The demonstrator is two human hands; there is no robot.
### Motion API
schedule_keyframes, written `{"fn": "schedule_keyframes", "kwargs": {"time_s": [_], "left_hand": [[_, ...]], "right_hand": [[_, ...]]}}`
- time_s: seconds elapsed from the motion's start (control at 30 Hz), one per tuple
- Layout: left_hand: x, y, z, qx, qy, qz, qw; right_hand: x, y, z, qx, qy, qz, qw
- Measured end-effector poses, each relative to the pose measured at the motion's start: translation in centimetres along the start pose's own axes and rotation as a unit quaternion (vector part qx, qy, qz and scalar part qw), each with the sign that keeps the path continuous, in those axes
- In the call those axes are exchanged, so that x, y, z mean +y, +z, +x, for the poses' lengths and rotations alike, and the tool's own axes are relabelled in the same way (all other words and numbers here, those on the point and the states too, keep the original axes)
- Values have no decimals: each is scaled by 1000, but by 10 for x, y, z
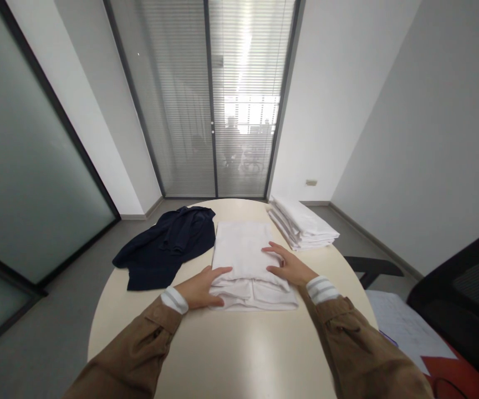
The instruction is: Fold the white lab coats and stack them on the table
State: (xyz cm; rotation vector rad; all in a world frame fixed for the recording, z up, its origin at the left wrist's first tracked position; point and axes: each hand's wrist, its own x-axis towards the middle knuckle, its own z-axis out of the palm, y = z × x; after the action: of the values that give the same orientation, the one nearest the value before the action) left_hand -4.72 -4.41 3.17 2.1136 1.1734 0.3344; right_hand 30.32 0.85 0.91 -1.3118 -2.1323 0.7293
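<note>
A white folded cloth, perhaps a garment, lies in front of me with its layered near edge showing loose folds. My left hand rests against its near left side, thumb laid over the top and the other fingers lower, along the edge. On the opposite side, my right hand touches the cloth's right part with thumb and fingers spread apart. Neither hand is closed around the fabric. Some fingertips of the left hand are hard to see against the folds.
A crumpled navy garment lies on the left of the round table. At the back right sits a stack of folded white cloths. Beyond the table's right edge are a black chair and papers.
</note>
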Motion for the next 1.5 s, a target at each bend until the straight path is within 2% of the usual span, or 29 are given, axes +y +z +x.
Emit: {"fn": "schedule_keyframes", "kwargs": {"time_s": [0.07,0.2,0.27,0.43,0.57,0.63,0.77,0.9,1.03,1.1,1.2,1.3,1.5], "left_hand": [[-2,4,3,27,-10,3,1000],[-3,6,10,113,10,23,993],[-1,6,12,143,15,25,989],[-3,9,14,172,-10,-18,985],[-8,16,15,188,24,12,982],[-7,20,16,202,23,16,979],[1,26,20,273,-25,21,961],[11,26,21,300,-51,-9,952],[19,20,17,270,-17,-118,955],[21,17,15,221,2,-159,962],[20,13,11,137,27,-173,975],[17,10,7,95,31,-130,987],[19,1,-3,90,65,22,994]], "right_hand": [[4,5,4,18,-7,10,1000],[11,18,16,146,-31,3,989],[9,22,18,173,-41,-6,984],[-2,19,11,162,-6,-64,985],[-11,13,4,162,42,-80,983],[-17,13,2,152,87,-56,983],[-28,19,1,134,207,-46,968],[-33,21,-1,127,204,-10,971],[-30,10,-5,99,206,88,969],[-26,2,-8,75,191,125,971],[-21,-7,-12,41,131,147,980],[-21,-12,-16,-6,85,139,987],[-32,-15,-19,-61,72,80,992]]}}
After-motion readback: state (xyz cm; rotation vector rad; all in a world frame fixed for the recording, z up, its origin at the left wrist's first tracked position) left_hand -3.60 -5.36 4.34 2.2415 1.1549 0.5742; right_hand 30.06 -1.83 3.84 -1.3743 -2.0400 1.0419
